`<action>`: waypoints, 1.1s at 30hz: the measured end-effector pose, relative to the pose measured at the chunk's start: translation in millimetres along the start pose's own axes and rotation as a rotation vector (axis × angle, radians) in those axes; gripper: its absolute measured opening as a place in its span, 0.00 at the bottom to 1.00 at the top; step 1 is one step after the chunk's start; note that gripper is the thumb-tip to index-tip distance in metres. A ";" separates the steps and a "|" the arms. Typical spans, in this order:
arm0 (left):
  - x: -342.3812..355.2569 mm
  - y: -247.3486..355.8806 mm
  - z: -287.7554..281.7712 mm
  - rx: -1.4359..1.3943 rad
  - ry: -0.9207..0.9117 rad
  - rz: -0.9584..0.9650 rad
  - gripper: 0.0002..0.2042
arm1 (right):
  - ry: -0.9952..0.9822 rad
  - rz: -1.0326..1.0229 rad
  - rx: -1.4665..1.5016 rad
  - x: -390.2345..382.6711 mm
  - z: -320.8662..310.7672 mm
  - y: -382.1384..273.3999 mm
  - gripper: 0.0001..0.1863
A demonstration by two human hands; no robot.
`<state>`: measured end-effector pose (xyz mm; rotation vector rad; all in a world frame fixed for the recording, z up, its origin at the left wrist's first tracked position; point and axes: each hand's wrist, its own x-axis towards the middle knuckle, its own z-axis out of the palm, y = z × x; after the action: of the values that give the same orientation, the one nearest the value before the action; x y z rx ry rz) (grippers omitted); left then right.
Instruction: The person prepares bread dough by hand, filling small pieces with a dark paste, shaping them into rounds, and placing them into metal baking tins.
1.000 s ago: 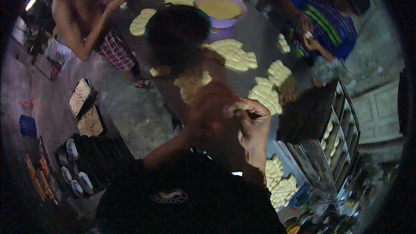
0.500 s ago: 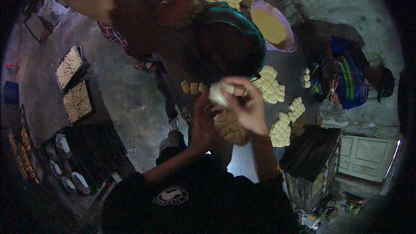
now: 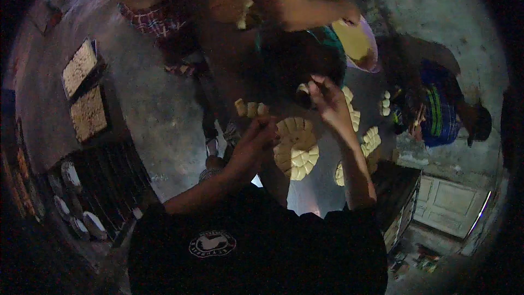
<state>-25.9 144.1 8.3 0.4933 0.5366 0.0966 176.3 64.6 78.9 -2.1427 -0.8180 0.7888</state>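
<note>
My right hand (image 3: 328, 101) is raised at the near rim of the dark basin (image 3: 327, 35), its fingers pinched on a small pale piece of dough (image 3: 303, 88). Lower and to the left, my left hand (image 3: 265, 131) has its fingers drawn together; what they hold, if anything, is hidden. Just beyond it lies a short row of dough pieces (image 3: 251, 109). Between my forearms rests a round scored dough shape (image 3: 296, 147), partly in shadow.
Another person's arm (image 3: 316, 13) reaches over the basin toward a purple tub (image 3: 357, 46) of yellowish contents. More scored dough (image 3: 370, 141) lies right. A person in a blue checked shirt (image 3: 441, 104) works at the far right. Filled trays (image 3: 89, 112) stand on the floor at left.
My hands have drawn apart; the larger white lump they held together no longer shows. My right hand moved up and right. The other person's arm now extends over the basin.
</note>
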 end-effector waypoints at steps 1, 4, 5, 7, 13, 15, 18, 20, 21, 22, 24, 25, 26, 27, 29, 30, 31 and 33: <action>0.1 0.5 11.6 0.023 -0.030 0.058 0.22 | -0.036 -0.068 0.181 -21.3 -3.7 -4.1 0.19; -9.9 2.4 44.5 -0.162 -0.333 -0.043 0.26 | 0.075 -0.053 0.889 -88.4 7.4 -20.6 0.24; -16.5 -0.2 56.1 -0.273 -0.458 -0.125 0.27 | 0.158 -0.093 0.851 -108.3 7.8 -27.4 0.25; -30.7 -12.8 79.4 -0.334 -0.579 -0.132 0.25 | 0.251 -0.180 0.879 -151.6 4.2 -19.0 0.22; -82.6 -83.5 120.7 -0.214 -0.363 -0.063 0.14 | 0.423 -0.503 0.430 -286.9 -39.3 22.2 0.21; -99.0 -116.4 133.9 -0.130 -0.456 -0.124 0.16 | 0.470 -0.411 0.455 -328.4 -40.8 36.8 0.21; -120.0 -151.3 148.0 0.018 -0.635 -0.225 0.20 | 0.563 -0.203 0.776 -377.5 -30.0 47.0 0.18; -136.8 -181.4 150.9 0.095 -0.632 -0.236 0.22 | 0.566 -0.177 1.073 -404.9 -22.9 54.6 0.17; -147.3 -197.9 153.8 0.243 -0.523 -0.231 0.28 | 0.589 -0.178 1.111 -418.7 -14.2 69.7 0.16; -150.3 -212.9 154.9 0.222 -0.490 -0.295 0.28 | 0.614 -0.179 1.148 -433.6 -7.9 86.6 0.15; -150.1 -232.8 152.0 0.181 -0.414 -0.408 0.27 | 0.634 -0.171 1.247 -451.0 12.7 124.9 0.15; -155.3 -236.5 154.8 0.084 -0.349 -0.473 0.21 | 0.666 -0.225 1.327 -456.5 22.1 134.7 0.17; -157.5 -244.7 153.8 0.080 -0.354 -0.469 0.21 | 0.704 -0.222 1.171 -467.5 25.5 140.6 0.19; -157.7 -250.7 152.9 0.079 -0.358 -0.456 0.21 | 0.729 -0.224 1.017 -475.1 24.7 142.7 0.21; -160.4 -252.9 152.4 0.116 -0.357 -0.440 0.19 | 0.830 -0.306 0.707 -476.6 28.1 147.4 0.26; -164.1 -255.2 155.6 0.247 -0.433 -0.335 0.17 | 0.870 -0.298 0.398 -480.6 24.8 146.4 0.24; -166.2 -259.8 157.8 0.362 -0.515 -0.231 0.16 | 0.887 -0.281 0.072 -486.0 16.9 141.7 0.23; -167.0 -264.5 156.4 0.468 -0.601 -0.077 0.16 | 0.955 -0.296 -0.238 -486.9 12.2 137.3 0.16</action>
<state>-99.1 -190.8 77.4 0.9155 -0.0212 -0.2535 -89.6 -365.4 103.5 -2.1643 -0.6750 -0.5015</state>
